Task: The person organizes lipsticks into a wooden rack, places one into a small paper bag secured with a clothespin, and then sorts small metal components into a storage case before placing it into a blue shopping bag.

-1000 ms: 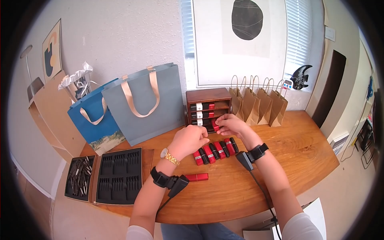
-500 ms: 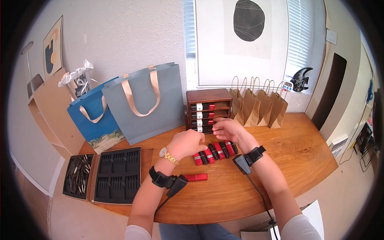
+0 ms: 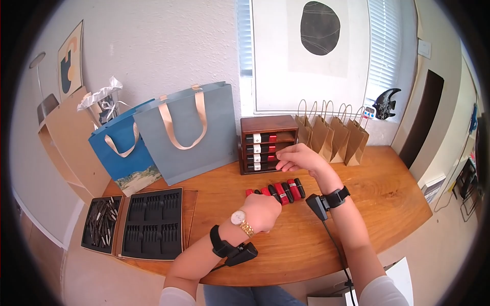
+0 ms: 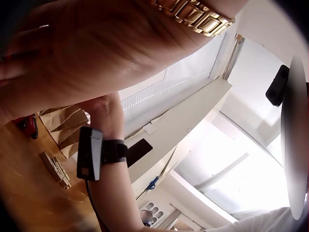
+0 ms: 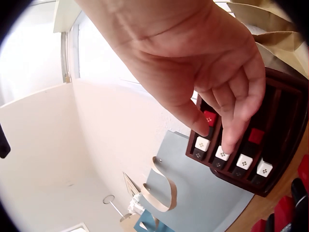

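My right hand (image 3: pixel 305 159) hovers at the front of a small wooden rack (image 3: pixel 268 123), fingers loosely bent with nothing between them. In the right wrist view its thumb and fingertips overlap the shelves, close to the black, white and red lipstick-like tubes (image 5: pixel 245 162) lying in them. Over the table, nearer to me, is my left hand (image 3: pixel 261 211), back upward, beside a row of red and black tubes (image 3: pixel 287 192). It covers the row's left end, and its fingertips are hidden beneath it. The left wrist view shows mostly its palm, so I cannot tell what it holds.
A slotted black tray (image 3: pixel 153 224) and a box of thin dark sticks (image 3: pixel 102 224) lie on the left. Behind them stand a grey paper bag (image 3: pixel 204 148) and a blue one (image 3: pixel 115 160). Several brown paper bags (image 3: pixel 337 140) stand right of the rack.
The right hand put a red tube into the rack's lowest shelf and let go, then drew slightly up. The left hand moved down and right, covering where a separate red tube lay.
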Available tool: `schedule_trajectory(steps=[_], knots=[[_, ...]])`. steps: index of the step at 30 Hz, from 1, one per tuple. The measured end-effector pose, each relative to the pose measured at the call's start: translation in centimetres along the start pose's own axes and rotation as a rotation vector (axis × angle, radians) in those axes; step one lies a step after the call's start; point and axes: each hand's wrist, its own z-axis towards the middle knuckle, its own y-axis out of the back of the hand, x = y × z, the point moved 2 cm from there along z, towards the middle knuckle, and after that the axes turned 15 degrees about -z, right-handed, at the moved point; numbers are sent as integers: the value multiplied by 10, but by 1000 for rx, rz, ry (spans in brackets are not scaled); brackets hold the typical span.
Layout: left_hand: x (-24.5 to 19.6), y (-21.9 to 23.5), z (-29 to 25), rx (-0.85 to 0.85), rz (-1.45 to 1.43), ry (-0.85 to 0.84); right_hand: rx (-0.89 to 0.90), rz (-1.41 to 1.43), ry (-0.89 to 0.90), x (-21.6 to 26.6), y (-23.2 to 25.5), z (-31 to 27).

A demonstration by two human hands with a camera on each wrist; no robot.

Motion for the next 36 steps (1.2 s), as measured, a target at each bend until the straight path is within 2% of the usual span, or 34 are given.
schedule_trajectory(steps=[4, 6, 8, 13, 15, 17, 18, 21, 23, 26, 29, 31, 32, 33, 36], knots=[[-3, -16, 11, 56, 12, 4, 5, 49, 73, 12, 6, -10], [-4, -27, 16, -37, 16, 28, -2, 36, 89, 20, 5, -16], [-9, -32, 17, -53, 46, 1, -8, 27, 106, 22, 3, -17], [-1, -7, -1, -161, 55, -92, 31, -24, 118, 22, 1, -16], [9, 15, -12, -478, -131, -162, 57, -28, 165, 16, -2, -12], [13, 38, -20, -865, -363, -357, 84, -35, 212, 16, -3, -11], [12, 45, -25, -1002, -483, -345, 125, -24, 187, 18, -5, -13], [11, 51, -24, -1237, -441, -306, 195, 19, 156, 19, -9, -14], [14, 45, -14, -1203, -396, -305, 197, 207, 113, 22, -11, -16], [20, 31, 6, -1160, -295, -322, 236, 294, 38, 9, -6, -4], [22, 15, 25, -1130, -213, -337, 249, 224, 95, -3, -6, 2], [20, 7, 31, -1042, -148, -300, 280, 209, 107, -14, -3, 7], [20, 4, 34, -959, -170, -283, 277, 169, 77, -19, -2, 9], [19, 2, 35, -958, -172, -281, 274, 130, 47, -24, -1, 11], [17, -6, 41, -780, -224, -377, 319, 59, -8, -38, 1, 21]])
